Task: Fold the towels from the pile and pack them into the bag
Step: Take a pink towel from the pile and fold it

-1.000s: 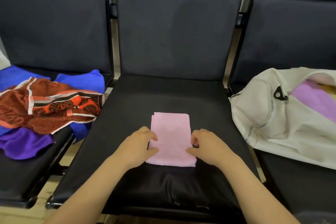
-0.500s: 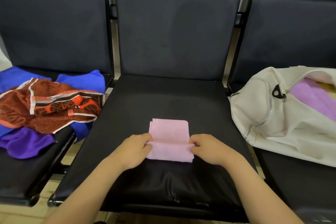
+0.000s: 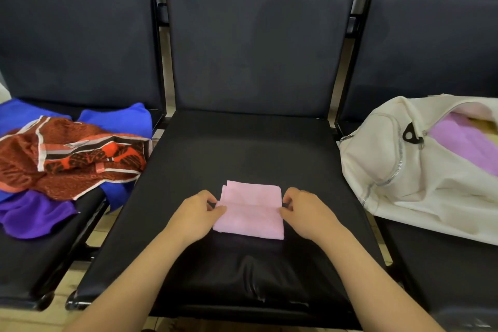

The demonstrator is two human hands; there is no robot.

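A small pink towel [image 3: 250, 210] lies on the middle black seat [image 3: 242, 148], folded over on itself with the near flap's edge across its middle. My left hand [image 3: 198, 214] pinches that flap's left corner. At the right corner my right hand [image 3: 303, 210] pinches the same edge. On the left seat sits the pile: an orange patterned towel [image 3: 67, 159] on top of a blue towel [image 3: 118, 118] and a purple towel [image 3: 32, 213]. A cream bag [image 3: 404, 170] lies unzipped on the right seat, with a lilac towel [image 3: 463, 143] showing inside.
Three dark padded seats stand in a row with upright backrests [image 3: 256, 43] behind them. Narrow gaps with metal frame bars separate the seats. A light floor shows below the front edges.
Both hands lifted the towel's near edge and carried it away from me over the rest, so the towel went from a long rectangle to about half that length.
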